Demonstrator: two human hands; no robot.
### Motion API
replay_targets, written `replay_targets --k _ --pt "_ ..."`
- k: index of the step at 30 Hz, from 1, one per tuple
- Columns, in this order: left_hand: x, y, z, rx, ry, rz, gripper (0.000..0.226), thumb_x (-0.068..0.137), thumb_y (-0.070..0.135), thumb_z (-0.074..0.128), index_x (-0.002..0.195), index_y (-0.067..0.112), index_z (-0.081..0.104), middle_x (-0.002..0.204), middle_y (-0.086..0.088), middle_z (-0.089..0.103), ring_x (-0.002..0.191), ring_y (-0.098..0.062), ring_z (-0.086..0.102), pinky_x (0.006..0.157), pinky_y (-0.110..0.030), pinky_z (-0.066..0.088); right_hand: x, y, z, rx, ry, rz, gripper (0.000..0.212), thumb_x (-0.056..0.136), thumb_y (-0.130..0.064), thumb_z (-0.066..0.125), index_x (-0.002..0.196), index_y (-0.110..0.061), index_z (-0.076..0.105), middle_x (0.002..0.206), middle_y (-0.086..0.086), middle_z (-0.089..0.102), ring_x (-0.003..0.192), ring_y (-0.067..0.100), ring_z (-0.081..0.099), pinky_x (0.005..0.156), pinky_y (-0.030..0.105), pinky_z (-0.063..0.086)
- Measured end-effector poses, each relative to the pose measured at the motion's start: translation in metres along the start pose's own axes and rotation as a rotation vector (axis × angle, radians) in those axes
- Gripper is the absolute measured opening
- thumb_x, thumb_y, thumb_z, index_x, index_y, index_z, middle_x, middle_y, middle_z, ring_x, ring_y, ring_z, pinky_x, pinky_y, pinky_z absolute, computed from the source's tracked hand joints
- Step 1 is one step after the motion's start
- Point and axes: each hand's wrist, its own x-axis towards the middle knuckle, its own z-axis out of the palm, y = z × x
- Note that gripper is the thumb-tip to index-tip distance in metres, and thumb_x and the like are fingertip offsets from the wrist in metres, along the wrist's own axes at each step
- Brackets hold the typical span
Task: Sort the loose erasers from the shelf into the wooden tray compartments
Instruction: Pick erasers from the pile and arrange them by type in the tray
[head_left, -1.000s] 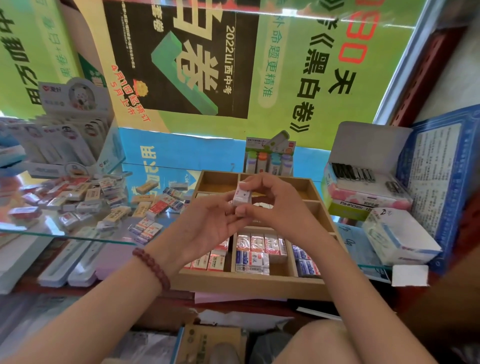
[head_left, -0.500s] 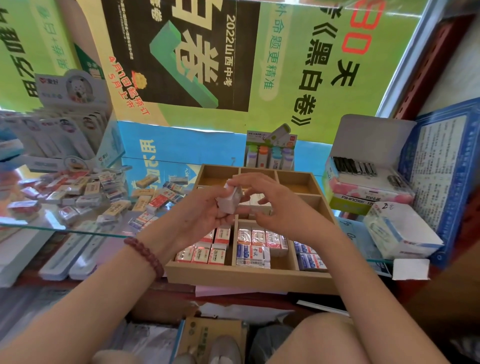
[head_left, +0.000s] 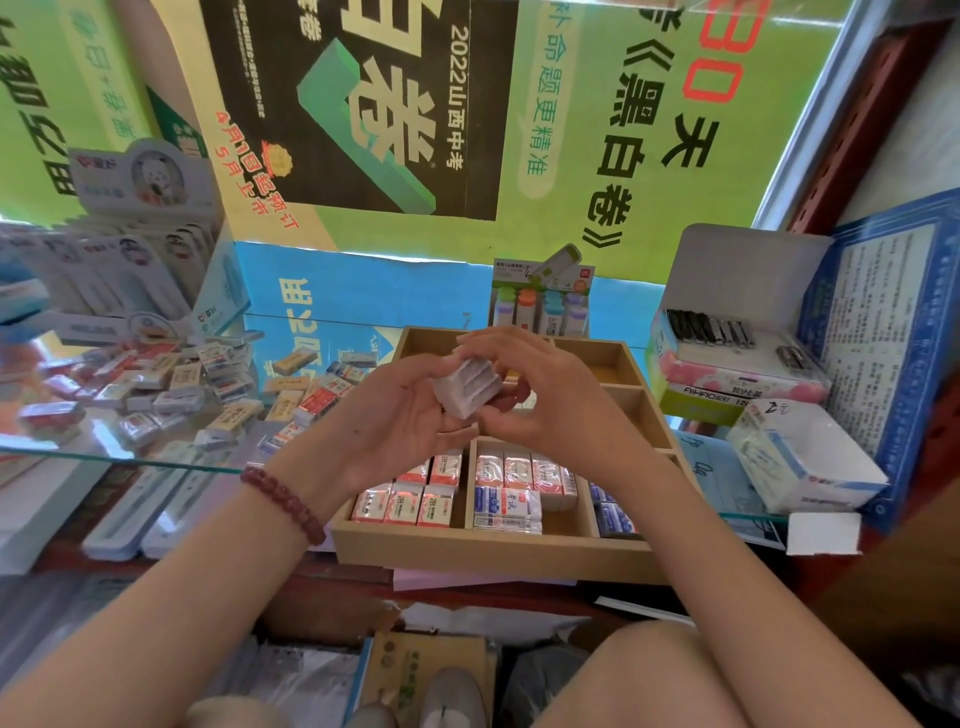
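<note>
Both hands meet above the wooden tray. A small stack of white erasers lies across the fingers of my left hand, and my right hand pinches the same stack from the right with curled fingers. The tray's front compartments hold rows of wrapped erasers, red-and-white on the left, blue-and-white further right. Its back compartments look bare where they show. A heap of loose erasers lies on the glass shelf to the left.
A display of correction tapes stands behind the tray. An open box of clips and a white packet sit at the right. Boxed stationery is stacked at the back left. Long white cases lie under the glass.
The erasers have sunk from my fingertips into my left palm and turned flat. The view has shifted slightly, so the tray sits lower in frame.
</note>
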Motion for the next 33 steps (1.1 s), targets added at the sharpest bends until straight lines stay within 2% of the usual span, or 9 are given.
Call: replay_targets --k 3,5,7,9,12,15,20,25,33 --pt "0.002 -0.001 0.008 0.235 0.02 -0.017 0.049 0.089 0.047 0.04 0.122 0.015 0.054 0.11 -0.005 0.067 0.107 -0.02 0.06 0.101 -0.041 0.037 -0.001 0.004 -0.007 -0.001 0.04 0.114 0.042 0.075 -0.019 0.076 0.114 -0.02 0.059 0.1 -0.017 0.057 0.077 0.001 0.053 0.063 0.009 0.042" --pt "0.006 -0.003 0.013 0.494 0.17 -0.027 0.046 0.094 0.047 0.033 0.125 0.017 0.051 0.116 0.001 0.065 0.109 -0.014 0.059 0.103 -0.038 0.037 -0.003 0.011 -0.015 -0.042 0.011 0.261 0.041 0.075 -0.024 0.077 0.113 -0.021 0.06 0.092 -0.022 0.051 0.073 0.0 0.051 0.062 0.011 0.041" --pt "0.009 -0.004 0.015 0.726 0.328 0.001 0.039 0.1 0.038 0.031 0.127 0.018 0.049 0.125 0.004 0.059 0.117 -0.014 0.053 0.105 -0.038 0.036 -0.007 0.021 -0.02 -0.101 -0.079 0.385 0.039 0.077 -0.029 0.075 0.112 -0.025 0.06 0.096 -0.017 0.053 0.073 -0.001 0.049 0.061 0.011 0.038" --pt "0.009 -0.005 0.011 0.828 0.388 0.084 0.034 0.101 0.034 0.03 0.122 0.02 0.053 0.123 0.005 0.059 0.116 -0.012 0.052 0.104 -0.037 0.037 -0.01 0.028 -0.019 -0.133 -0.173 0.476 0.04 0.078 -0.03 0.074 0.115 -0.027 0.06 0.106 -0.011 0.057 0.075 0.0 0.049 0.062 0.013 0.038" --pt "0.008 -0.006 0.008 0.889 0.392 0.154 0.03 0.101 0.03 0.031 0.113 0.02 0.057 0.12 0.004 0.06 0.109 -0.008 0.053 0.097 -0.03 0.039 -0.01 0.034 -0.013 -0.137 -0.269 0.528 0.044 0.079 -0.031 0.074 0.12 -0.026 0.058 0.114 -0.008 0.06 0.082 0.003 0.053 0.066 0.015 0.042" --pt "0.011 -0.009 0.007 0.928 0.392 0.174 0.028 0.101 0.029 0.034 0.11 0.021 0.059 0.117 0.004 0.061 0.106 -0.006 0.054 0.092 -0.026 0.038 -0.008 0.034 -0.011 -0.121 -0.288 0.524 0.045 0.081 -0.03 0.073 0.123 -0.026 0.056 0.114 -0.008 0.058 0.081 0.003 0.053 0.065 0.012 0.042" --pt "0.013 -0.012 0.004 0.976 0.39 0.174 0.024 0.1 0.031 0.036 0.106 0.026 0.058 0.117 0.005 0.061 0.108 -0.008 0.055 0.093 -0.029 0.04 -0.007 0.033 -0.011 -0.118 -0.303 0.483 0.043 0.082 -0.028 0.073 0.122 -0.023 0.059 0.109 -0.011 0.05 0.076 0.001 0.049 0.063 0.011 0.038" --pt "0.014 -0.013 0.003 0.975 0.396 0.179 0.02 0.099 0.029 0.039 0.103 0.025 0.059 0.119 0.003 0.061 0.112 -0.011 0.055 0.094 -0.03 0.04 -0.006 0.033 -0.008 -0.084 -0.35 0.481 0.042 0.084 -0.029 0.07 0.123 -0.025 0.057 0.117 -0.009 0.053 0.084 0.004 0.051 0.072 0.014 0.043" --pt "0.019 -0.016 -0.002 1.042 0.42 0.167 0.02 0.098 0.024 0.044 0.108 0.022 0.061 0.115 0.006 0.06 0.109 -0.01 0.052 0.087 -0.025 0.037 -0.004 0.036 -0.004 -0.051 -0.379 0.46 0.035 0.085 -0.03 0.068 0.119 -0.029 0.057 0.115 -0.013 0.052 0.08 0.001 0.051 0.068 0.012 0.042"
